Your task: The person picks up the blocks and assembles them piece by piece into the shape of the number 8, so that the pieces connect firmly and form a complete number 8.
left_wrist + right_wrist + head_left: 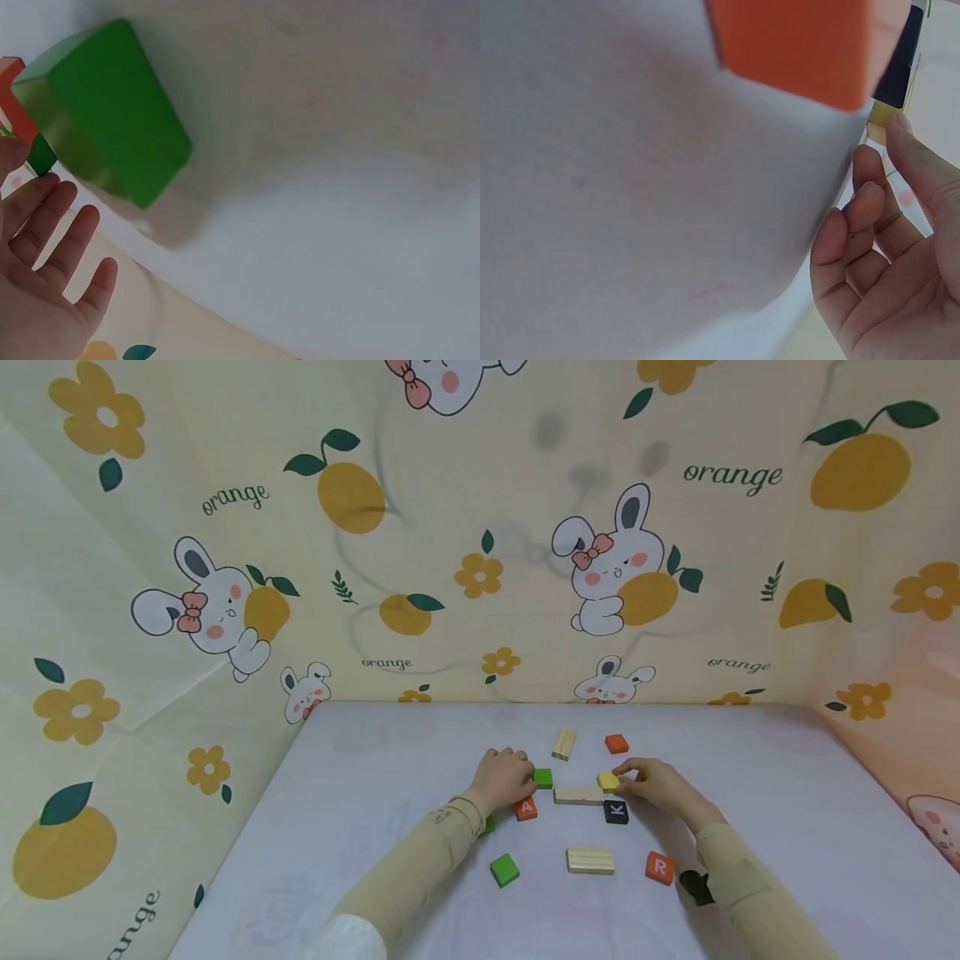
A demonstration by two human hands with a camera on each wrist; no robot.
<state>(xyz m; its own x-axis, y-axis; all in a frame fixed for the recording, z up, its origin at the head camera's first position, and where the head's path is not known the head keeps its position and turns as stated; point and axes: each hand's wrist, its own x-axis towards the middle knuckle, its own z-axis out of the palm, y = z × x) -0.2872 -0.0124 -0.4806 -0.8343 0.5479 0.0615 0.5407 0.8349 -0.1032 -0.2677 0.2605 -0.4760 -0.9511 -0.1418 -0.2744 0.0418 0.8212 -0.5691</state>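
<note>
My left hand [504, 778] pinches a green block [543, 778] at the left end of a flat wooden plank [579, 796]. In the left wrist view, the thumb and index finger of the left hand [52, 262] meet at that green block [42, 155]. Beyond the plank's other end, my right hand [663, 789] holds a yellow block [608, 782] by its right side, between thumb and index finger. An orange block lettered A [526, 808] lies just under the left hand. The black block lettered K [617, 812] sits by the plank's right end.
Farther back lie a small wooden plank [564, 744] and an orange block [617, 743]. Nearer are a green block [505, 870], wooden planks side by side [590, 861] and an orange block lettered R [660, 867]. Another green block [489, 826] is partly hidden by the left sleeve.
</note>
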